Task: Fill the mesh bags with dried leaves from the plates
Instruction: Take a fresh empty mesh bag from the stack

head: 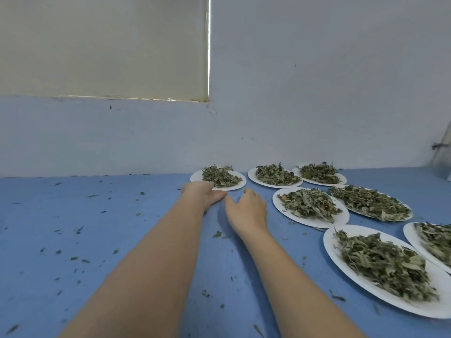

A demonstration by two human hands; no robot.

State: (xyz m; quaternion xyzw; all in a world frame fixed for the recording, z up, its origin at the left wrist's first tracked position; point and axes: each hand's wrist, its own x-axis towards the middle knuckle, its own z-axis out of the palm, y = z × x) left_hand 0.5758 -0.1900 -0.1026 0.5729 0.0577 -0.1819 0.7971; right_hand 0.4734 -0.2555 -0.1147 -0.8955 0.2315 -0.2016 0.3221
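Observation:
Several white paper plates heaped with dried green leaves lie on a blue table point(97, 240). The far-left plate point(195, 178) sits by the wall. My left hand point(205, 192) reaches out to it, fingers at its near rim; whether they grip the rim I cannot tell. My right hand point(246, 211) hovers just right of the left hand, fingers loosely curled, holding nothing. Further plates lie to the right, one point(339, 215) in the middle and a big one point(329, 242) nearest me. No mesh bag is in view.
Leaf crumbs are scattered over the blue surface, mostly at the left. A pale wall point(317, 93) with a covered window point(105, 45) stands right behind the table. A grey object point(444, 164) leans at the far right edge.

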